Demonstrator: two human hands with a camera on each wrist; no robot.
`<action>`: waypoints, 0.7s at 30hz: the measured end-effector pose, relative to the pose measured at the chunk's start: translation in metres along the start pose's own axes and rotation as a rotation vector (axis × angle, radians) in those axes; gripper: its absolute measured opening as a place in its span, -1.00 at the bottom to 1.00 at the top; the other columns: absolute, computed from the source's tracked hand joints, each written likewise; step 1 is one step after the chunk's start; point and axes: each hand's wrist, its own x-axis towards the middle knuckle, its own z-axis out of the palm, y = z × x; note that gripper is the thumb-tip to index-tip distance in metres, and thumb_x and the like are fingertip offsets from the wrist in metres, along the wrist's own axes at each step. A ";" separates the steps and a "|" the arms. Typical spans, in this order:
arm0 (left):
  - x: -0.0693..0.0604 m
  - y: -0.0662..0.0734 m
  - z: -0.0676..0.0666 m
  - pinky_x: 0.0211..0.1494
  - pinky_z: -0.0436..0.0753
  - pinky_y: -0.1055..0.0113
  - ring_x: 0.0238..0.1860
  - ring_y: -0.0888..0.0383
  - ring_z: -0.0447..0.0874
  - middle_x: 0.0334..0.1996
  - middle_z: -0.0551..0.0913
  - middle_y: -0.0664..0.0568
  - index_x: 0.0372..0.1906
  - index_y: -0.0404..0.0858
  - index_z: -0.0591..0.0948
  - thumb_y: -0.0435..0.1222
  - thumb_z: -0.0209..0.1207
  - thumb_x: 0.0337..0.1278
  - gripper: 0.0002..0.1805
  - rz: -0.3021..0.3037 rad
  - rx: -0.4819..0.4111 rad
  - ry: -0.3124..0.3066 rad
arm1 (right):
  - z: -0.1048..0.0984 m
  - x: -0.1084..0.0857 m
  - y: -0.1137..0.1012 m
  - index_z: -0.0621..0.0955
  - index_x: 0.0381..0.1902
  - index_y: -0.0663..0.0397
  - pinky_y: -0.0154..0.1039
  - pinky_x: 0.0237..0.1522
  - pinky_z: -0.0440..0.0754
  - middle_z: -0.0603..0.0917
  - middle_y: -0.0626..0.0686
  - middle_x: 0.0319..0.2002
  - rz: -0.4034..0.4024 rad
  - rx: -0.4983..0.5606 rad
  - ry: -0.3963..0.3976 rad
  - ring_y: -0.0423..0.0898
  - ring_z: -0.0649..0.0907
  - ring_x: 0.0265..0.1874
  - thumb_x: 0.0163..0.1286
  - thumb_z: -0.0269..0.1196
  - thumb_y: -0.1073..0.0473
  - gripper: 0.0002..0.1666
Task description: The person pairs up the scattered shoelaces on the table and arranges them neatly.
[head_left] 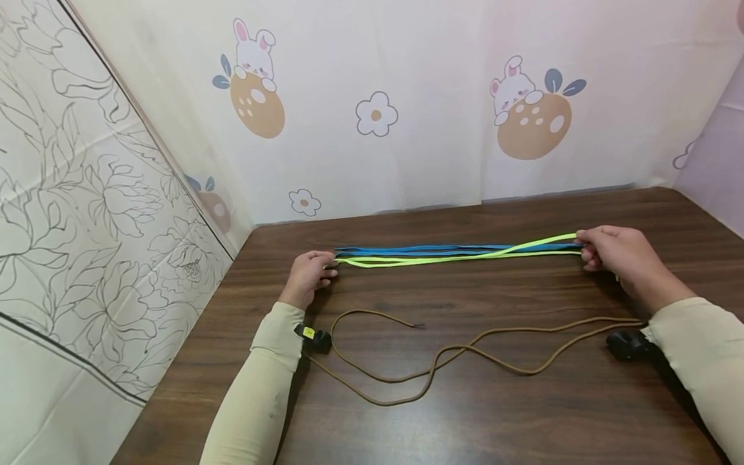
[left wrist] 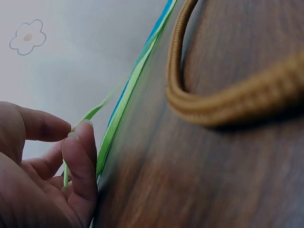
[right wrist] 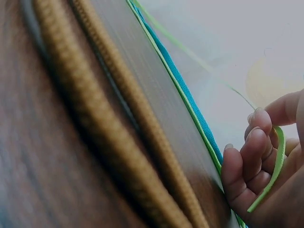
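Flat yellow-green laces (head_left: 430, 259) and blue laces (head_left: 407, 249) stretch side by side across the far part of the table between the two hands. My left hand (head_left: 310, 276) pinches a yellow-green lace (left wrist: 90, 113) between thumb and fingers, its short end hanging past the fingertips. At the other side, my right hand (head_left: 619, 258) pinches a yellow-green lace too, and its loose end (right wrist: 279, 164) droops over the palm in the right wrist view. That strand rises off the table; the blue lace (right wrist: 183, 83) and another green strand lie lower, beside the right fingers.
A brown round cord (head_left: 401, 380) lies in loose, crossing curves on the dark wooden table (head_left: 465, 426), nearer to me than the laces. Its right part runs under my right wrist. A patterned wall covering (head_left: 430, 161) stands behind the table's far edge. Each wrist carries a small black camera (head_left: 316, 338).
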 end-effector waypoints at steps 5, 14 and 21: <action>-0.001 0.000 -0.001 -0.37 0.59 0.43 -0.39 0.25 0.66 0.07 0.56 -0.12 0.17 -0.38 0.60 -0.29 0.11 0.39 -0.63 -0.004 -0.001 -0.009 | 0.001 0.000 0.000 0.65 -0.31 0.15 -0.27 -0.48 0.65 0.56 -0.12 -0.57 -0.001 -0.004 0.009 -0.24 0.58 -0.57 0.56 0.07 -0.05 -0.58; 0.004 -0.002 0.000 -0.45 0.61 0.46 -0.32 0.21 0.71 0.12 0.56 -0.18 0.18 -0.44 0.53 -0.31 0.14 0.36 -0.61 -0.016 -0.119 -0.004 | 0.000 -0.001 -0.001 0.66 -0.30 0.13 -0.28 -0.46 0.67 0.60 -0.13 -0.56 0.044 -0.005 0.002 -0.24 0.59 -0.57 0.55 0.06 -0.01 -0.61; 0.003 0.001 0.001 -0.46 0.62 0.46 -0.23 0.16 0.71 0.16 0.53 -0.21 0.16 -0.47 0.51 -0.33 0.13 0.34 -0.61 -0.010 -0.147 0.008 | -0.002 -0.001 0.000 0.62 -0.23 0.16 -0.28 -0.45 0.69 0.63 -0.15 -0.55 0.071 0.021 0.036 -0.23 0.62 -0.57 0.52 0.07 0.03 -0.67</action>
